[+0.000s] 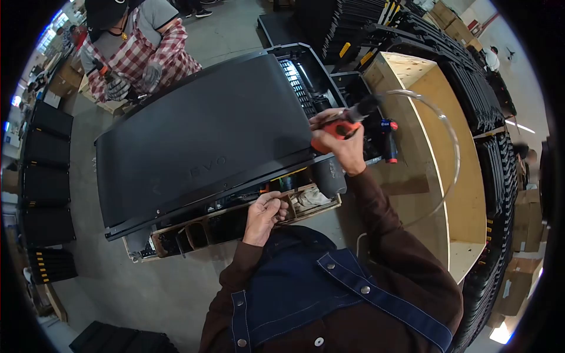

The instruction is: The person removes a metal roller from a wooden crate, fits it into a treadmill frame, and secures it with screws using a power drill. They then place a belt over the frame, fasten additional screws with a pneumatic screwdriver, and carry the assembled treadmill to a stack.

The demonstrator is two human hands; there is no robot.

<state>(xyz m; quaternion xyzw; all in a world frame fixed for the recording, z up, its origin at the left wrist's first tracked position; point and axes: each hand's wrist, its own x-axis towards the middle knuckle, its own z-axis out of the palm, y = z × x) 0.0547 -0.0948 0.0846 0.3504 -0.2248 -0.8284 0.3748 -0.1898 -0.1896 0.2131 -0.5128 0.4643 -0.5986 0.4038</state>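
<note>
My right hand is wrapped round an orange-and-black power driver, held above the right end of a large black panel. A clear hose loops near the driver's dark end. My left hand is pinched closed just in front of the panel's near edge; anything between its fingers is too small to make out. Raised letters reading "EVO" mark the panel near that edge. Below my left hand, a wooden tray with divided compartments shows partly under the panel.
Across the panel stands a co-worker in a checked garment and gloves, with a tool in one hand. A second driver, red and blue, lies right of the panel. An open wooden crate stands at right. Stacked black frames line the far right.
</note>
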